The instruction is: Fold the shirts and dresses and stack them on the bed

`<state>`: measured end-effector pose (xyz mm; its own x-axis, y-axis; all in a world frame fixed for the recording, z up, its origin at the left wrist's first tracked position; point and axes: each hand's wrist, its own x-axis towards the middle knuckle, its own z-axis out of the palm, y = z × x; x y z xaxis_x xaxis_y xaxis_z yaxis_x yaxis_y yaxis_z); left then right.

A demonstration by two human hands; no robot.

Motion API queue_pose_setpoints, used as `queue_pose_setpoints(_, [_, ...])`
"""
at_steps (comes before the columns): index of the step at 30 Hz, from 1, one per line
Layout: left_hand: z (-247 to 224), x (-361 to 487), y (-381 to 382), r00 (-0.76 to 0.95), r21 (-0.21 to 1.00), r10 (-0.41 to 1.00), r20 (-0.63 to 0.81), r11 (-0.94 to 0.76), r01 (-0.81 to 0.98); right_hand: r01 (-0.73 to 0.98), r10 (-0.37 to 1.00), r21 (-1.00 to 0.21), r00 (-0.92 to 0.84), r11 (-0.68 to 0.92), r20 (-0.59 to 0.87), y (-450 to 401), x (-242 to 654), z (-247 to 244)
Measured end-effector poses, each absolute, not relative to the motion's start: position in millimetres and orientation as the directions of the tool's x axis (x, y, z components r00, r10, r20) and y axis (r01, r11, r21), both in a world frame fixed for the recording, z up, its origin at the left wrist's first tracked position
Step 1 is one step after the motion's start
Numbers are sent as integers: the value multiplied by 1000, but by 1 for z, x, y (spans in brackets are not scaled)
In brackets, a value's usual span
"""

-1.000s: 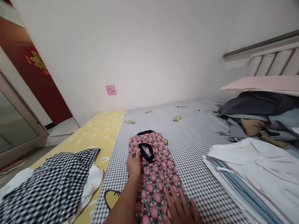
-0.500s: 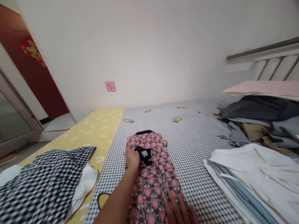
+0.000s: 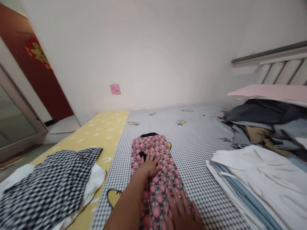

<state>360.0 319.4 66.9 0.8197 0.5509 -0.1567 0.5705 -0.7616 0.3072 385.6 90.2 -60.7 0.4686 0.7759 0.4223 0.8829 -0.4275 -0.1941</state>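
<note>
A pink floral garment (image 3: 168,172) with black trim at its far end lies in a long narrow fold on the checked bed sheet. My left hand (image 3: 151,163) rests flat on its upper middle, fingers spread, partly covering a black piece (image 3: 143,155) of the garment, perhaps a cuff or collar. Lower down, my right hand (image 3: 181,209) lies with fingers apart on the garment's near right side. Neither hand grips the cloth.
On the left, a black-and-white checked garment (image 3: 55,179) lies over white cloth on a yellow sheet (image 3: 107,127). At right are folded white clothes (image 3: 261,172) and a dark clothing pile (image 3: 266,111) topped by a pink board (image 3: 268,91). A wall (image 3: 163,57) stands behind.
My left hand has let go of the garment's left edge, shifted right and flattened over the black piece. My right hand stays on the lower part.
</note>
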Motion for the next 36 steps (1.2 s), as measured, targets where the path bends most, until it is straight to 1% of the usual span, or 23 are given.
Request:
queue_pose_setpoints(2, [74, 330, 307, 822, 367, 555, -127, -744, 559, 894, 812, -198, 447, -401, 374, 85, 382, -37])
queue_pose_setpoints(6, [80, 246, 268, 777, 534, 629, -21, -650, 540, 868, 832, -221, 491, -445, 258, 78, 374, 8])
queue_pose_setpoints(8, [78, 203, 243, 715, 624, 697, 49, -581, 523, 868, 862, -252, 476, -427, 178, 74, 373, 23])
queue_pose_setpoints(11, [68, 153, 202, 572, 746, 808, 144, -468, 473, 863, 906, -351, 416, -364, 83, 55, 373, 30])
queue_pose_setpoints(13, [53, 133, 171, 475, 822, 864, 170, -390, 416, 862, 920, -394, 382, -319, 91, 31, 369, 23])
queue_pose_setpoints(14, [44, 127, 155, 429, 855, 888, 168, -348, 385, 871, 922, -392, 368, -296, 122, 17, 365, 15])
queue_pose_setpoints(16, [22, 120, 126, 343, 906, 927, 153, -270, 325, 904, 919, -346, 335, -251, 209, -16, 356, -7])
queue_pose_setpoints(19, [-13, 117, 94, 209, 946, 971, 120, -175, 271, 937, 897, -268, 305, -223, 320, -64, 342, -46])
queue_pose_setpoints(22, [-40, 115, 79, 61, 960, 995, 82, -96, 265, 964, 909, -201, 238, -177, 341, -97, 336, -75])
queue_pose_setpoints(25, [-54, 117, 75, -9, 964, 997, 82, -77, 255, 984, 909, -136, 158, -114, 385, -108, 337, -86])
queue_pose_setpoints(28, [-58, 123, 70, -10, 962, 994, 113, -107, 252, 992, 884, -98, 120, -84, 452, -106, 340, -88])
queue_pose_setpoints(30, [-56, 126, 68, -5, 969, 994, 112, -108, 221, 995, 877, -69, 100, -77, 471, -104, 342, -89])
queue_pose_setpoints(31, [-55, 127, 67, 15, 981, 997, 74, -76, 176, 996, 876, -51, 90, -74, 475, -102, 343, -90])
queue_pose_setpoints(33, [-52, 128, 68, 90, 997, 994, -58, 53, 65, 997, 876, -20, 70, -69, 478, -101, 345, -92])
queue_pose_setpoints(35, [-47, 129, 73, 173, 982, 968, -183, 187, -9, 998, 877, -6, 60, -65, 477, -100, 348, -93])
queue_pose_setpoints(36, [-45, 130, 75, 200, 973, 954, -222, 231, -26, 998, 876, -5, 58, -63, 478, -100, 350, -93])
